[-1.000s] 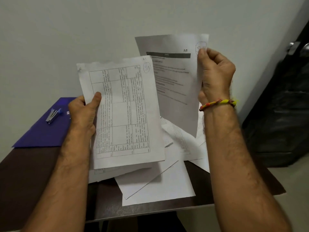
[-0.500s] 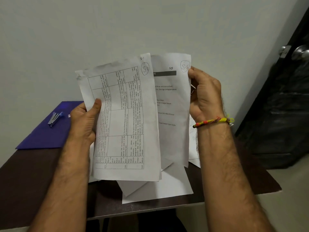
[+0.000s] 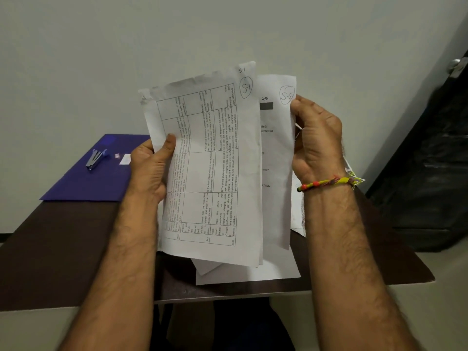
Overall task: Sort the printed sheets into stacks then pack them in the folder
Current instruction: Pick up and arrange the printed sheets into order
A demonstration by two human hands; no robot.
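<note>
The left hand (image 3: 149,171) grips the S-1 sheet (image 3: 215,173) by its left edge, thumb on its face. The right hand (image 3: 316,145) pinches the S-5 sheet (image 3: 278,148) at its right edge, tucked behind the first. Both are raised above the desk (image 3: 63,249). Loose sheets (image 3: 248,274) lie near the front edge. The blue folder (image 3: 83,181), carrying a stapler (image 3: 95,158), occupies the far-left corner.

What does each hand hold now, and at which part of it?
The left hand grips the S-1 table sheet at its left edge. The right hand holds the S-5 sheet at its right edge, near the top corner.
</note>
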